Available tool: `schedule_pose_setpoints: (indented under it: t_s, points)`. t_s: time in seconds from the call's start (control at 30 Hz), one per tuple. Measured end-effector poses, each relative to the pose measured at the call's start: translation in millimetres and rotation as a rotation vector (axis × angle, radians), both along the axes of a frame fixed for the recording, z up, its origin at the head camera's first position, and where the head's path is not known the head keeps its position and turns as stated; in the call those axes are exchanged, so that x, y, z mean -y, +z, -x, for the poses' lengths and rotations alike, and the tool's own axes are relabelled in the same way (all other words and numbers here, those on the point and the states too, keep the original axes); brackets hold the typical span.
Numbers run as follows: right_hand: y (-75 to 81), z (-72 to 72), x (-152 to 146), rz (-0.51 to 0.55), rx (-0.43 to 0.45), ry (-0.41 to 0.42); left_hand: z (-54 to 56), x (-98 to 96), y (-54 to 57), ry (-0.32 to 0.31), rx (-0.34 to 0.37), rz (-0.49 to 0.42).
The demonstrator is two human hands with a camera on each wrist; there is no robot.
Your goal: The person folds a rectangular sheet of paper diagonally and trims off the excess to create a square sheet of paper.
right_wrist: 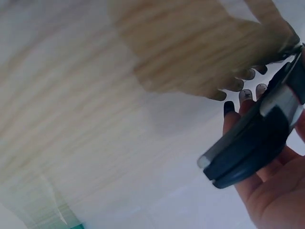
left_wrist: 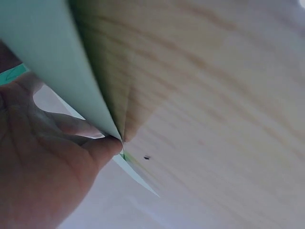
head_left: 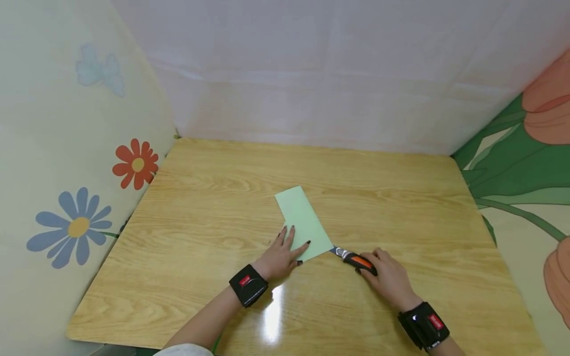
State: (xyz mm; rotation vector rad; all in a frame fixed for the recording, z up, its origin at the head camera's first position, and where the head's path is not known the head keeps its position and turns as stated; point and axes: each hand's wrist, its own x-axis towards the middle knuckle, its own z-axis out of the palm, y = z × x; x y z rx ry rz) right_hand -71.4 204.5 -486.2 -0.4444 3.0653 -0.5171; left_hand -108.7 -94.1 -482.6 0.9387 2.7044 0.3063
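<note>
A light green sheet of paper (head_left: 299,212) lies at a slant on the wooden table. My left hand (head_left: 278,258) rests on its lower left part with the fingers spread. In the left wrist view the near edge of the paper (left_wrist: 62,71) stands a little off the table beside the left hand's fingertips. My right hand (head_left: 392,281) grips a black and orange utility knife (head_left: 358,261), whose blade points left and meets the paper's lower right corner. The knife's dark handle (right_wrist: 252,148) lies across the fingers in the right wrist view.
The wooden table (head_left: 213,188) has a white cloth backdrop (head_left: 311,89) behind it. Flower-patterned panels stand at the left (head_left: 80,148) and right. Black bands (head_left: 248,286) circle both wrists, and a light glare shows on the tabletop between the arms.
</note>
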Motion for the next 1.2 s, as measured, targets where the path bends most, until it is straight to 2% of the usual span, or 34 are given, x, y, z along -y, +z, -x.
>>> schedule_pose_setpoints:
  t_s: [0.17, 0.4, 0.7, 1.2]
  points:
    - [1.5, -0.2, -1, -0.007, 0.001, -0.006, 1.3, 1.9, -0.6, -0.026, -0.016, 0.005]
    - [0.7, 3.7, 0, 0.012, -0.021, 0.034, 1.3, 7.3, 0.9, -0.039, 0.015, 0.004]
    - [0.3, 5.5, 0, -0.002, -0.079, 0.072, 2.7, 14.9, 3.4, -0.118, -0.016, 0.012]
    - [-0.7, 5.4, 8, 0.002, -0.025, 0.032, -0.6, 15.2, 2.8, -0.112, 0.028, 0.005]
